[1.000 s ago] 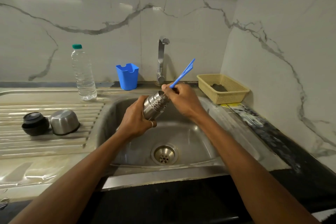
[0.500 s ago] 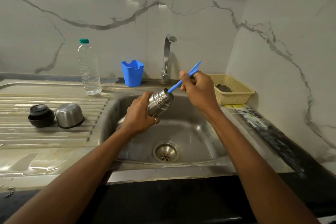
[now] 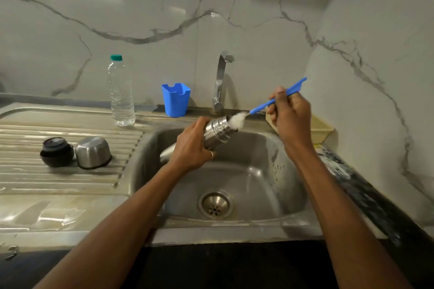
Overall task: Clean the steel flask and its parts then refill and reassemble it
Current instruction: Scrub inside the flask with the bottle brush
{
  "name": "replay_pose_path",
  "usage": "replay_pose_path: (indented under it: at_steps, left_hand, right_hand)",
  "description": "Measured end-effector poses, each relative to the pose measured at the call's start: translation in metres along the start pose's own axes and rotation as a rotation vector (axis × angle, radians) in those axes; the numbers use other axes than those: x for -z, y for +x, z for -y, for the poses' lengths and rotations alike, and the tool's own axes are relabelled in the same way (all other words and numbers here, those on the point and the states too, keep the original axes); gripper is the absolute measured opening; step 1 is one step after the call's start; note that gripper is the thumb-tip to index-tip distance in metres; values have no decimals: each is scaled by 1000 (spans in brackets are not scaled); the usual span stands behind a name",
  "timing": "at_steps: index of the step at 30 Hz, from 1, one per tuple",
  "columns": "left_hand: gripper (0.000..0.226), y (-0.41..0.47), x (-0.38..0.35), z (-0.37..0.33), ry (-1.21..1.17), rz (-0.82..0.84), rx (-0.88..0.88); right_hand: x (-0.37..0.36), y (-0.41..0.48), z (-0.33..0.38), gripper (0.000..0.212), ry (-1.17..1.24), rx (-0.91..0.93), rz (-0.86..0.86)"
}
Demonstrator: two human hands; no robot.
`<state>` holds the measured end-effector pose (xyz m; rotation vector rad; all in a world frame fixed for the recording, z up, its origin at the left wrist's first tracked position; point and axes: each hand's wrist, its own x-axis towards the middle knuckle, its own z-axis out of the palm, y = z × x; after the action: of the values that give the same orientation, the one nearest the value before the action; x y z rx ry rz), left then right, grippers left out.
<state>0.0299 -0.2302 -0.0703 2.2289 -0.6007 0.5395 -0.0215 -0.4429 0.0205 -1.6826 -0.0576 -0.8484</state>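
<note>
My left hand (image 3: 191, 145) grips the steel flask (image 3: 217, 132) around its body, tilted over the sink with its open mouth pointing up and right. My right hand (image 3: 290, 115) holds the blue handle of a bottle brush (image 3: 273, 101). The brush's white bristles (image 3: 237, 119) stick halfway out of the flask's mouth. On the draining board to the left lie the flask's black stopper (image 3: 56, 151) and its steel cup lid (image 3: 94, 152), side by side.
The steel sink (image 3: 256, 171) has a drain at its bottom and a tap (image 3: 220, 82) behind it. A clear water bottle (image 3: 121, 91) and a blue cup (image 3: 176, 99) stand at the back. A yellow basket (image 3: 321, 129) sits at the right, partly behind my right hand.
My right hand has drawn the brush up and to the right, out of the flask, so the white bristles now show at the mouth. The left hand keeps its grip on the flask.
</note>
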Motion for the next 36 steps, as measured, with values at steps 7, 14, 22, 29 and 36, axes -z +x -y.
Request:
replay_pose_path:
  at_steps: [7,14,22,29,36]
  left_hand:
    - [67,-1,-1,7,-73,107,44]
    - [67,2,3,16,-25,146,41]
    - [76,1,6,14,-41,184,69]
    - [67,1,4,6,-114,180,94]
    - [81,5,9,3,-184,294,96]
  right_hand:
    - [-5,-4,3,32,-54,58,71]
    - [-19,-15,-6,30,-152,22,194]
    - [-28,-23,-11,30,-165,12,295]
    - [-18,-18,-7,31,-87,41,43]
    - [-23,-18,-6,30,-131,23,199]
